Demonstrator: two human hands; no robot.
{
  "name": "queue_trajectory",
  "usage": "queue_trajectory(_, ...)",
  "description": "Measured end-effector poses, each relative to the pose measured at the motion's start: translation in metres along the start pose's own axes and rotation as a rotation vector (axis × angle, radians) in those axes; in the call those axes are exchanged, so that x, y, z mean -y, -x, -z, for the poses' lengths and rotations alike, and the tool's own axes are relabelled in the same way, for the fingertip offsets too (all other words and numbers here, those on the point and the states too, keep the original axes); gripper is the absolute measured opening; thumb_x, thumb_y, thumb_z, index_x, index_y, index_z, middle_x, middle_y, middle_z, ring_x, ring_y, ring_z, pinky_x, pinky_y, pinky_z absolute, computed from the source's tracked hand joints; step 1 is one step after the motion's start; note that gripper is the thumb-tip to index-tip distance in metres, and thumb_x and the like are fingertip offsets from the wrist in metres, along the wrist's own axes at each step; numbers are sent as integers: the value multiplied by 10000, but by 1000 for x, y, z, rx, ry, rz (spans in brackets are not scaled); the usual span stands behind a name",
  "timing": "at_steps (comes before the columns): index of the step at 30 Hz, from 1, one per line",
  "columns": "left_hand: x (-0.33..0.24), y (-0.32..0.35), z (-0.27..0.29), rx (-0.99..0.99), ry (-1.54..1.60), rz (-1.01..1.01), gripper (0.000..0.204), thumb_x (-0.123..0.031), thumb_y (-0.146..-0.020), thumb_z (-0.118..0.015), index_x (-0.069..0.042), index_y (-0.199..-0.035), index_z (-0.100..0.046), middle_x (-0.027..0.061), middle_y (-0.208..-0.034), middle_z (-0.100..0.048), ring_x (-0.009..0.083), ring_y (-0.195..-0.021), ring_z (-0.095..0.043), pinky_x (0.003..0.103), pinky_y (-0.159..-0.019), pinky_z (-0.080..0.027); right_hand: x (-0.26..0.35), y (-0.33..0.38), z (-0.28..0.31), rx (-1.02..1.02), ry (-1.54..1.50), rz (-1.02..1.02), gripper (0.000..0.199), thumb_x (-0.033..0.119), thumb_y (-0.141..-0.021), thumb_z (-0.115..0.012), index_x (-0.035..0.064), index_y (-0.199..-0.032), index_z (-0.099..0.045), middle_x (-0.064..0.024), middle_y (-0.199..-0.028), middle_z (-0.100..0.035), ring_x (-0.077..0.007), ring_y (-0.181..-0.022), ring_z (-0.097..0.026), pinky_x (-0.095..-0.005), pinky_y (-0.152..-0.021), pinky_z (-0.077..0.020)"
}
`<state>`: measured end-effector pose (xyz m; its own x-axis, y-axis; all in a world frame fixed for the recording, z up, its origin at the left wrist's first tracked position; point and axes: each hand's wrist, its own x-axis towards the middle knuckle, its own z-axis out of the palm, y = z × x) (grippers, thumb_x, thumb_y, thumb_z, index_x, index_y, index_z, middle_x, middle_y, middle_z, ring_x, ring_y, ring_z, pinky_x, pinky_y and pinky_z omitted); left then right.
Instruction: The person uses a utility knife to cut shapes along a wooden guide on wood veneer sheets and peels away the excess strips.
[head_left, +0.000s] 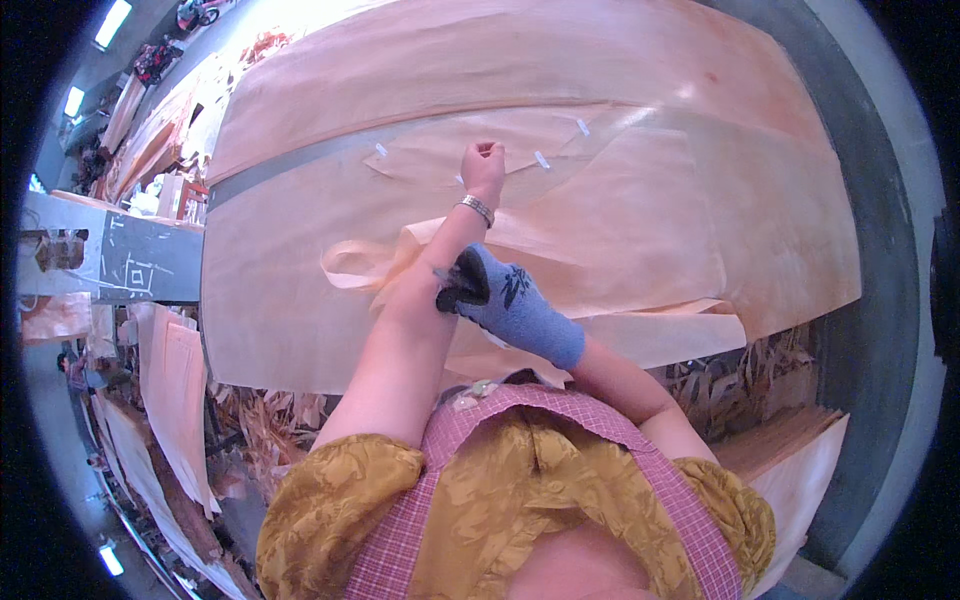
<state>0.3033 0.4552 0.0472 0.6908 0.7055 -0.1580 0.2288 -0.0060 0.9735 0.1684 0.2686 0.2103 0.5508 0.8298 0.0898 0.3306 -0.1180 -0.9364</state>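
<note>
The bare left hand (484, 165) reaches far out, fingers clenched, pressing on a thin veneer sheet (560, 230) that lies flat across the worktop (880, 300) beside small white tape strips (541, 159). The gloved right hand (505, 298) rests against the left forearm; whether it grips anything I cannot tell. The risk I see: this brittle sheet may split or slip under uneven pressure, and the curled loose piece (350, 268) may snag.

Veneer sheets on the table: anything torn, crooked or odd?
Yes. The veneer patch under the left hand is ragged-edged, held by short white tape strips. A loose strip curls up beside the left forearm. The gloved right hand rests against that forearm.
</note>
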Motion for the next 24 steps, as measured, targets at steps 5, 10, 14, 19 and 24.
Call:
queue_trajectory(5, 18, 56, 70, 299, -799, -291, 947, -514, -716, -782, -39, -1430, -379, 204, -1381, -489, 329, -1279, -475, 463, -1078, -366, -96, 50, 37, -90, 139, -91, 550, 253, -761, -819, 50, -1192, -544, -127, -1086, -603, -286, -965, -643, -356, -803, -538)
queue_trajectory(10, 38, 106, 138, 393, -1366, -422, 1053, -487, -655, -823, -86, -1484, -311, 146, -1401, -480, 305, -1270, -479, 516, -1105, -301, -274, 151, 151, -184, 42, -362, 726, 337, -745, -794, 93, -1351, -479, -177, -1336, -500, -342, -1213, -527, -435, -922, -511)
queue_trajectory(14, 79, 92, 168, 351, -1408, -431, 888, -457, -651, -823, -119, -1387, -459, 138, -1280, -566, 315, -1132, -560, 537, -1043, -332, -235, 114, 182, 84, 1000, -495, 708, 366, -716, -803, 208, -1341, -509, -148, -1396, -451, -362, -1195, -547, -465, -896, -528)
queue_trajectory(19, 53, 77, 162, 561, -1294, -366, 694, -344, -722, -791, -155, -1337, -532, 101, -1271, -533, 264, -1178, -526, 506, -986, -374, -260, 118, 199, 16, 986, -341, 409, 289, -781, -749, 185, -1153, -617, -113, -1190, -579, -331, -978, -639, -423, -791, -555)
queue_trajectory(24, 58, 106, 175, 417, -1276, -621, 745, -334, -717, -797, -166, -1376, -493, 90, -1339, -505, 267, -1188, -519, 525, -1044, -343, -241, 93, 206, -11, 1025, -277, 159, 264, -889, -641, 146, -975, -579, -102, -943, -629, -325, -805, -654, -437, -657, -544)
